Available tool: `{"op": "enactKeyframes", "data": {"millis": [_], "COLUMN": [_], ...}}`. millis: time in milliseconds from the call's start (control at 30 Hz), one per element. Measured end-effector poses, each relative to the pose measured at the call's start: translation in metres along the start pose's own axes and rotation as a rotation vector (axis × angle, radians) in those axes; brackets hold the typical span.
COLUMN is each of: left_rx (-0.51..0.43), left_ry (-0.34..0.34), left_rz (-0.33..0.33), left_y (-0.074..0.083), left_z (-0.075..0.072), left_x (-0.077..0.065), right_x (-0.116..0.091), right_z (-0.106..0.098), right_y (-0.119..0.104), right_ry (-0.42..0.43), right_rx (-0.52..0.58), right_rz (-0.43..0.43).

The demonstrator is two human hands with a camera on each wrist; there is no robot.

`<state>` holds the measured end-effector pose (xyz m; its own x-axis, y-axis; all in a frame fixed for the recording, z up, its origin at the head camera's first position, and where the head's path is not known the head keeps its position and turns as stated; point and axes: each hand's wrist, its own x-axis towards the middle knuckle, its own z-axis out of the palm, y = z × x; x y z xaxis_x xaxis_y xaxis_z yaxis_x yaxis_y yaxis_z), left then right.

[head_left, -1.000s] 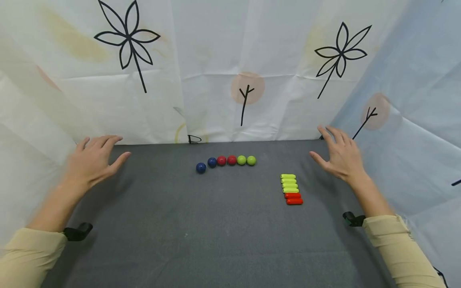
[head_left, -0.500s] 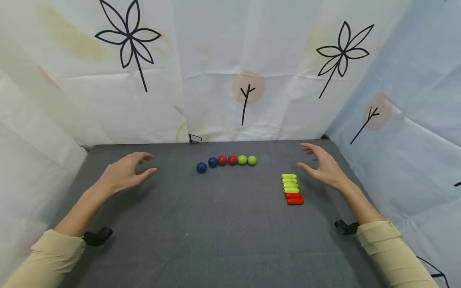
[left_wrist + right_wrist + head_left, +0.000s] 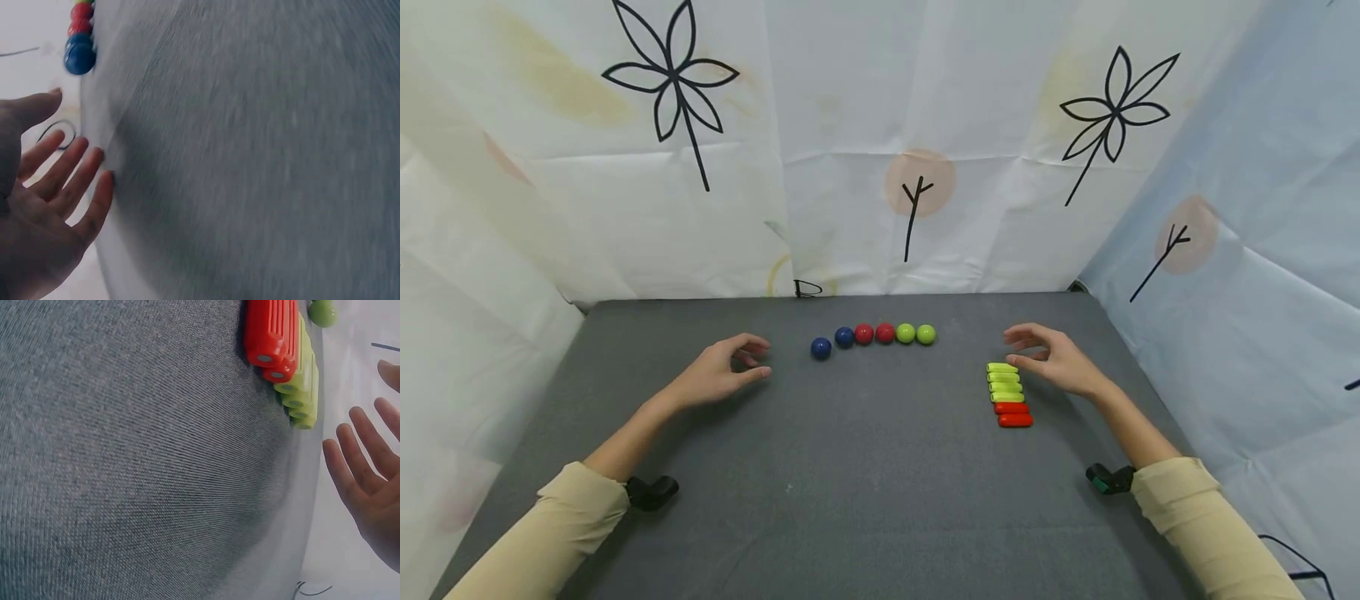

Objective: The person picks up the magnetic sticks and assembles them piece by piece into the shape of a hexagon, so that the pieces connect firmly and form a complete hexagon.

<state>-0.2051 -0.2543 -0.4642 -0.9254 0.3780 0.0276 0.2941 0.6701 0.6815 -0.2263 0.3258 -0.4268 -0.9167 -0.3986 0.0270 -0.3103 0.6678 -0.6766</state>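
Note:
My left hand (image 3: pixel 718 372) hovers over the table left of a row of small balls, fingers relaxed and holding nothing. From left to right the row runs from two blue balls (image 3: pixel 821 348) to two red balls (image 3: pixel 885 333) and two green balls (image 3: pixel 926 334); the leftmost blue one sits slightly nearer. Beside and just above a stack of short rods is my right hand (image 3: pixel 1060 362), also holding nothing. Several yellow-green rods (image 3: pixel 1006 387) lie side by side, with two red rods (image 3: pixel 1015 421) at the near end. Spread fingers show on the left hand (image 3: pixel 44 231) in the left wrist view.
A grey cloth-covered table (image 3: pixel 850 500) spans the work area. White printed curtains (image 3: pixel 842 200) stand at its back and sides. A black cable or wire frame (image 3: pixel 1296 554) shows at the lower right.
Both hands have moved inward and nearer: the left rightward toward the blue balls, the right leftward toward the rods. Their fingers have relaxed from a wider spread. Balls and rods stay put.

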Motion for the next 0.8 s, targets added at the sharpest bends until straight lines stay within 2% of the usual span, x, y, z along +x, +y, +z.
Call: {"op": "enactKeyframes", "data": {"millis": [233, 467, 667, 800], "left_rx": [-0.144, -0.230, -0.355, -0.426], "left_ry": [0.004, -0.003, -0.031, -0.018], "left_rz": [-0.036, -0.051, -0.133, -0.170], "left_y": [0.011, 0.016, 0.019, 0.024], "left_z": [0.020, 0.033, 0.042, 0.047], "left_x": [0.018, 0.036, 0.046, 0.050], "right_x": [0.003, 0.003, 0.004, 0.005], "right_z": [0.000, -0.003, -0.005, -0.005], "right_y": [0.005, 0.010, 0.011, 0.011], "right_ry": [-0.025, -0.034, -0.044, -0.049], "right_rx": [0.045, 0.051, 0.057, 0.060], "right_rz": [0.031, 0.064, 0.079, 0.087]}}
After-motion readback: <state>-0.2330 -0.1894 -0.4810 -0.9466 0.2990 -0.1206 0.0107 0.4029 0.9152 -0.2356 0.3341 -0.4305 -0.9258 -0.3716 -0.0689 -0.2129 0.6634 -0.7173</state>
